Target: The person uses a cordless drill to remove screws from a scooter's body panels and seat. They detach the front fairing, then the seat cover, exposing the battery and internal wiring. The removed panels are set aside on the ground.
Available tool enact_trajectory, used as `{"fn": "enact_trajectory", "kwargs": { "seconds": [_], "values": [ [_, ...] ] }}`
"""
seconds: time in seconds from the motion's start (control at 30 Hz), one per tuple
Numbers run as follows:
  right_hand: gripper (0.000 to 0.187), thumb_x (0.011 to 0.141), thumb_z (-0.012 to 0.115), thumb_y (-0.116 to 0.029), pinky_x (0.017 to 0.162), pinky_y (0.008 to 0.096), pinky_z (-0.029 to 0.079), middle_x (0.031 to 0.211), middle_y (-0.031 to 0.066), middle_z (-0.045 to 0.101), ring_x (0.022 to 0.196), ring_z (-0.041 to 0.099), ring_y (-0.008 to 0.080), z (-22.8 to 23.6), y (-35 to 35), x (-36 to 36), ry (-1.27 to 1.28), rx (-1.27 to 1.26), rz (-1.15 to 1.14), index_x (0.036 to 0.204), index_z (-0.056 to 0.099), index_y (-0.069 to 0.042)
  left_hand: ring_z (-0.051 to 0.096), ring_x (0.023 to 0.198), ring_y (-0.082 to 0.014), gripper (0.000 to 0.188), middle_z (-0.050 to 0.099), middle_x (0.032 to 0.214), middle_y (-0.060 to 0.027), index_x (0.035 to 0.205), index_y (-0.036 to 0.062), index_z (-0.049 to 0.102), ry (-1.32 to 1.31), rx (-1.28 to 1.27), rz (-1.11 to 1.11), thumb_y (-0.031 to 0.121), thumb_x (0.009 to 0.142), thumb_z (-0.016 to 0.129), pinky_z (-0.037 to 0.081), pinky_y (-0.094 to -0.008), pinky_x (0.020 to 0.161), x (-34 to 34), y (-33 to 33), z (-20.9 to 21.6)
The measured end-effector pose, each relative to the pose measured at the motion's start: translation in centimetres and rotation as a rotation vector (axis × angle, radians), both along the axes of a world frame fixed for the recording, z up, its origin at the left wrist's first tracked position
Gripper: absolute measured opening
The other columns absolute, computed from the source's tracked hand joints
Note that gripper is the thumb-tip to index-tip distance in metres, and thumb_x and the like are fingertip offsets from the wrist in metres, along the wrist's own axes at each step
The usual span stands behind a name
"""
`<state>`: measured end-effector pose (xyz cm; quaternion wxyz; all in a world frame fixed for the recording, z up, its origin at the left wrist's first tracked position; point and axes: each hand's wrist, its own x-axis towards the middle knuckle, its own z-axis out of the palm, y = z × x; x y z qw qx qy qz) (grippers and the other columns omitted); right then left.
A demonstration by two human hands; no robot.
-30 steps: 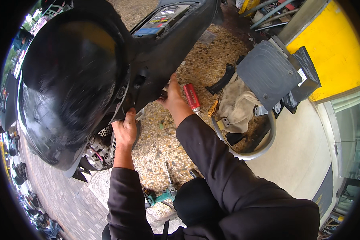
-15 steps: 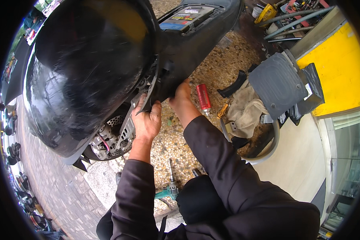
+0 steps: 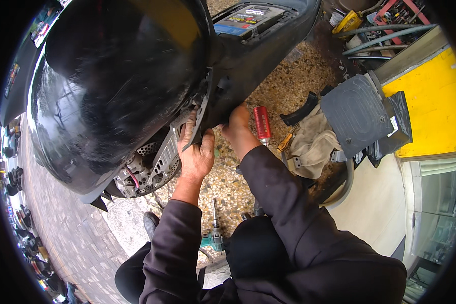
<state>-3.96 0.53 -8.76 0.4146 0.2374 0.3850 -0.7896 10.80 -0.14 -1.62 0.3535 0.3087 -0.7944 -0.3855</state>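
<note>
In the head view, the fingertips of the right hand (image 3: 239, 127) are hidden behind the lower edge of the matte black panel (image 3: 240, 68); how far they are opened, or whether anything is held, cannot be told. The panel's thin edge is pinched between the thumb and fingers of the left hand (image 3: 196, 158), beside a slotted metal part (image 3: 165, 151). The glossy, scratched scooter front (image 3: 111, 86) is cut off above. Pebbled flooring (image 3: 235, 195), a red cylindrical can (image 3: 262, 122) and crumpled beige cloth (image 3: 311, 144) are seen nearby.
</note>
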Motion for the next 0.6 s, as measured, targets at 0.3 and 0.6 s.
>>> {"fn": "enact_trajectory", "kwargs": {
  "seconds": [0.3, 0.6],
  "values": [
    [0.054, 0.106, 0.028, -0.049, 0.085, 0.0448, 0.057, 0.129, 0.01, 0.06, 0.113, 0.063, 0.0284, -0.3, 0.9, -0.1, 0.007, -0.245, 0.026, 0.131, 0.049, -0.007, 0.063, 0.096, -0.036, 0.057, 0.062, 0.11, -0.0205, 0.143, 0.0101, 0.049, 0.005, -0.034, 0.041, 0.016, 0.087, 0.062, 0.051, -0.0418, 0.087, -1.1, 2.2, 0.0],
    [0.024, 0.103, 0.047, -0.026, 0.046, 0.0353, 0.049, 0.07, 0.0114, 0.06, 0.053, 0.059, 0.019, -3.0, 9.2, 2.8, 0.296, -0.022, 0.501, 0.096, 0.05, -0.003, 0.055, 0.097, -0.0371, 0.066, 0.053, 0.104, -0.0191, 0.144, 0.0193, 0.05, -0.084, -0.173, 0.068, 0.01, 0.08, 0.066, 0.048, -0.0448, 0.088, -0.8, 2.5, -1.7]
  ]
}}
